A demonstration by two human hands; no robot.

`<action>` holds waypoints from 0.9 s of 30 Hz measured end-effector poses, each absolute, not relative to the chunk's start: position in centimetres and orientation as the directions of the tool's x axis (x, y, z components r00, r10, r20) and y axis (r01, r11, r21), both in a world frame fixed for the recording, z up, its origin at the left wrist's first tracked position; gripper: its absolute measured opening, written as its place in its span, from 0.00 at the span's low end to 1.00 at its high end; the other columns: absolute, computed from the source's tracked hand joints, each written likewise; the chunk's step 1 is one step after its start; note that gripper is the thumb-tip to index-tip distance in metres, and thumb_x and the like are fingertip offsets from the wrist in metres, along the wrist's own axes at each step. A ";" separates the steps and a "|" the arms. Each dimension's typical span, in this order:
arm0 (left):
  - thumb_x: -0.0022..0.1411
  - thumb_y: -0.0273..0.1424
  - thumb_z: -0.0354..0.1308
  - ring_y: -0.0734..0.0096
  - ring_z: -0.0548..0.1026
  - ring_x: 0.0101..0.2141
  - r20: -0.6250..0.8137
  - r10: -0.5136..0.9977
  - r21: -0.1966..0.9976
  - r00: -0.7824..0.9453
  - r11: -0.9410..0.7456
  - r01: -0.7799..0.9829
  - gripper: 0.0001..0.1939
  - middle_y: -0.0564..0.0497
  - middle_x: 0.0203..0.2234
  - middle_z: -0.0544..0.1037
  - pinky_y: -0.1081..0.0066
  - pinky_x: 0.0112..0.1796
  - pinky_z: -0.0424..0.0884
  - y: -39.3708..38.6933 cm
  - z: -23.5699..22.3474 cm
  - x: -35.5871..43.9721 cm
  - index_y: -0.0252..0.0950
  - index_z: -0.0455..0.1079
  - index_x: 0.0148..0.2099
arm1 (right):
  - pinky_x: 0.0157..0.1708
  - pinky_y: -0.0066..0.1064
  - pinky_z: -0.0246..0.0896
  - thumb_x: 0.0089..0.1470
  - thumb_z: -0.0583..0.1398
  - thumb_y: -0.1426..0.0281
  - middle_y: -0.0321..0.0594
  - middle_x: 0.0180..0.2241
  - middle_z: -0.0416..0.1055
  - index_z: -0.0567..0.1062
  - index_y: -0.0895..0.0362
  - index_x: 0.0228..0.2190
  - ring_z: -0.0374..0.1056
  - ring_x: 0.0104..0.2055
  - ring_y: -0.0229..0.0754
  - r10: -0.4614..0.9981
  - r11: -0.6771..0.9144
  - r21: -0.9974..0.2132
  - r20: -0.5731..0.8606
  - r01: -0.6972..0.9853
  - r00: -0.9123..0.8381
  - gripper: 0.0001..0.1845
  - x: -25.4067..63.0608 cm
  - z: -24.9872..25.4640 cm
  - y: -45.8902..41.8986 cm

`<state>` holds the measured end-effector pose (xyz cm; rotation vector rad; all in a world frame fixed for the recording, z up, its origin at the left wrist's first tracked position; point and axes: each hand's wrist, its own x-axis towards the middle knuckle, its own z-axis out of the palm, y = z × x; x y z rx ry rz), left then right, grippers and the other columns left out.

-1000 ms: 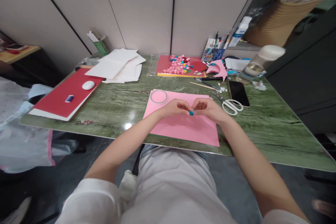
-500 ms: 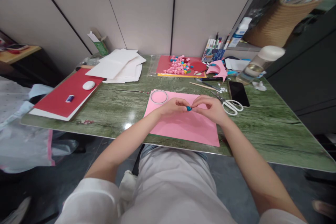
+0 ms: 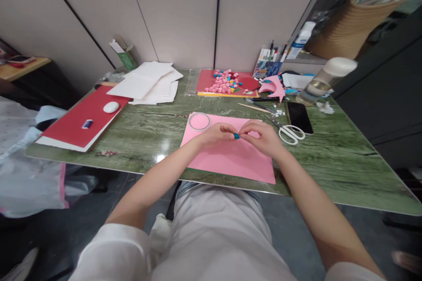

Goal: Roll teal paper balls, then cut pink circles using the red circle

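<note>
A small blue rolled paper flower [image 3: 236, 136] is held above a pink paper sheet [image 3: 227, 162]. My left hand [image 3: 217, 135] pinches it between thumb and fingers from the left. From the right, my right hand [image 3: 263, 137] has its thumb and index fingertips pressed together at the flower's edge. Details of the flower are too small to make out. On the sheet's upper left corner lies a thin clear ring [image 3: 199, 121]. White-handled scissors [image 3: 292, 134] rest just right of my right hand.
Behind the sheet, many small pink, blue and yellow paper flowers [image 3: 224, 83] lie on red paper. A black phone [image 3: 299, 117], a bottle [image 3: 321, 81] and a wooden stick [image 3: 253, 108] are to the right. White sheets [image 3: 148, 81] and red paper [image 3: 82, 118] occupy the left.
My right fingertips have shifted slightly left and closer together at the blue paper flower. My left hand stays almost still.
</note>
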<state>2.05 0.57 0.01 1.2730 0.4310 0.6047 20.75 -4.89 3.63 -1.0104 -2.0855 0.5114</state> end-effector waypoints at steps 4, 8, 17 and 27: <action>0.41 0.35 0.65 0.79 0.67 0.26 0.025 0.636 0.970 0.772 0.170 -0.172 0.15 0.50 0.25 0.73 0.75 0.32 0.60 0.6 -0.1 2.1 0.29 0.72 0.31 | 0.35 0.32 0.58 0.52 0.56 0.69 0.39 0.30 0.68 0.70 0.55 0.29 0.64 0.34 0.39 0.788 0.616 -0.596 0.452 0.515 -0.418 0.03 20.6 3.6 -4.9; 0.42 0.34 0.65 0.80 0.67 0.26 0.018 0.643 0.965 0.765 0.190 -0.182 0.14 0.50 0.25 0.72 0.75 0.31 0.60 0.5 0.1 2.1 0.29 0.72 0.31 | 0.35 0.32 0.57 0.53 0.53 0.71 0.39 0.30 0.66 0.67 0.55 0.29 0.62 0.34 0.39 0.788 0.615 -0.592 0.436 0.521 -0.434 0.03 20.3 3.6 -5.1; 0.43 0.35 0.64 0.80 0.66 0.25 0.001 0.653 0.935 0.757 0.268 -0.232 0.16 0.50 0.23 0.71 0.75 0.30 0.60 0.1 0.2 2.4 0.28 0.72 0.32 | 0.34 0.32 0.56 0.54 0.50 0.73 0.40 0.30 0.62 0.64 0.55 0.29 0.59 0.33 0.40 0.804 0.594 -0.582 0.410 0.555 -0.431 0.05 19.8 3.4 -5.1; 0.43 0.33 0.65 0.80 0.68 0.27 -0.034 0.668 0.886 0.744 0.364 -0.286 0.15 0.50 0.25 0.72 0.74 0.33 0.61 0.1 -0.1 2.3 0.28 0.71 0.33 | 0.36 0.33 0.58 0.52 0.53 0.73 0.41 0.33 0.65 0.67 0.53 0.32 0.63 0.35 0.41 0.745 0.653 -0.440 0.521 0.617 -0.417 0.05 20.1 3.0 -5.2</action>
